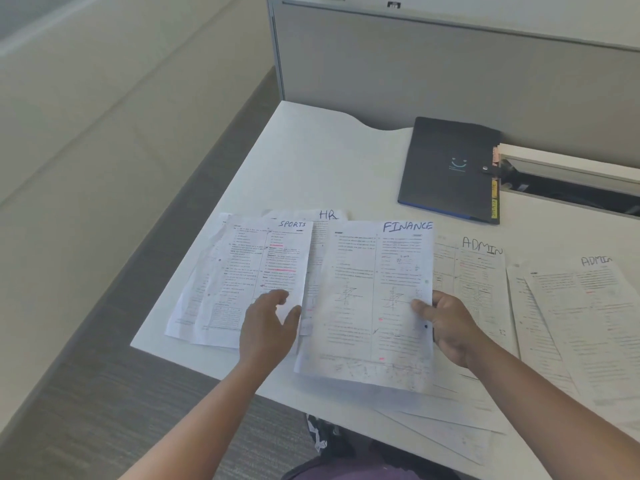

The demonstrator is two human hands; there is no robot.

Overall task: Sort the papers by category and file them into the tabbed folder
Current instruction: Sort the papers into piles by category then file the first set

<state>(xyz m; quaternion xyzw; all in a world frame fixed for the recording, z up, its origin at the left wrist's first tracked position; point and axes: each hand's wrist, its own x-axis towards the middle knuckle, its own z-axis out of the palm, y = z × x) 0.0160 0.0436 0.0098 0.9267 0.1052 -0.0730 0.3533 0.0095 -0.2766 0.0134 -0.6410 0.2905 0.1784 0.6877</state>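
My right hand pinches the right edge of a sheet headed FINANCE, holding it lifted above the desk. My left hand hovers with relaxed fingers at the lower right corner of the SPORTS sheet, which lies on a small pile at the desk's left. A sheet headed HR peeks out behind them. Two ADMIN sheets lie to the right. The black tabbed folder lies closed at the back, coloured tabs showing on its right side.
The white desk ends at its left edge over grey carpet. A grey partition stands behind it. An open cable tray sits at the back right. More loose papers overhang the near edge.
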